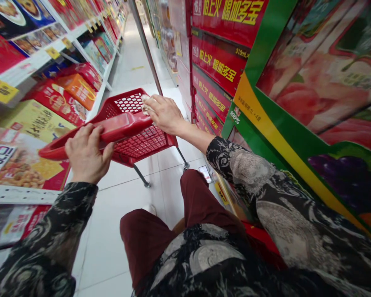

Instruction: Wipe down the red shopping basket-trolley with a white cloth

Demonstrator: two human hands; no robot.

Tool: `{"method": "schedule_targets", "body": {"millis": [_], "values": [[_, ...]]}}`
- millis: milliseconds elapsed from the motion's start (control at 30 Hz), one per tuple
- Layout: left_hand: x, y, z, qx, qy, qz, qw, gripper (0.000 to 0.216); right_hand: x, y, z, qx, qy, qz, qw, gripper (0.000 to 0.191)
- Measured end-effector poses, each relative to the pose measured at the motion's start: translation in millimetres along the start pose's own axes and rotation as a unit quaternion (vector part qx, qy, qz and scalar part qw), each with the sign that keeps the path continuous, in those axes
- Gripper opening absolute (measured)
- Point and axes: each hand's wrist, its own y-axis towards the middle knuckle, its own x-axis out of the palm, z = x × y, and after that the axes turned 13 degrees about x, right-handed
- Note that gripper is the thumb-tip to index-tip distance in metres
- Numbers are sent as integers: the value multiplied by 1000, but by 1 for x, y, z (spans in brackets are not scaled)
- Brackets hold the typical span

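A red shopping cart (132, 140) with a mesh basket stands in a shop aisle in front of me. My left hand (87, 153) is wrapped round the left end of its red handle bar (117, 128). My right hand (163, 112) rests on the right end of the bar, fingers closed on a crumpled whitish cloth (146, 104) that pokes out past the fingertips. Both arms wear dark patterned sleeves. My knees in dark red trousers (160, 231) show below the cart.
Shelves of boxed goods (34, 123) with yellow price tags run along the left. Stacked red drink cartons (218, 70) and green juice boxes (312, 103) stand close on the right. A white tiled floor (132, 62) runs ahead down the aisle. A phone (205, 173) lies near my right knee.
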Motion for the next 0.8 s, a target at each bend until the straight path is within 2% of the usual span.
{"method": "schedule_targets", "body": {"millis": [67, 167, 267, 433, 500, 600, 733, 800], "values": [[-1, -1, 1, -12, 0, -2, 1000, 58, 7, 0, -9, -12, -7, -3, 1000, 33], [-2, 0, 5, -24, -6, 2, 1000, 58, 17, -3, -25, -74, -18, -21, 997, 33], [-2, 0, 3, -21, -7, -5, 1000, 58, 21, -3, -24, -118, -16, -27, 992, 32], [-2, -4, -1, -9, -18, 2, 1000, 56, 14, 7, 12, -54, 4, -5, 999, 32], [-1, -4, 1, -11, -17, 7, 1000, 56, 14, 7, 17, -36, 17, 12, 999, 33], [-1, -3, 6, -15, -11, 9, 1000, 55, 21, 1, 2, -53, 23, 18, 998, 36], [-1, -3, 7, -19, -11, 2, 1000, 54, 29, -9, -30, -115, 3, -11, 993, 39], [-1, -4, 4, -20, -14, 2, 1000, 54, 28, -11, -32, -137, -6, -23, 990, 40]]}}
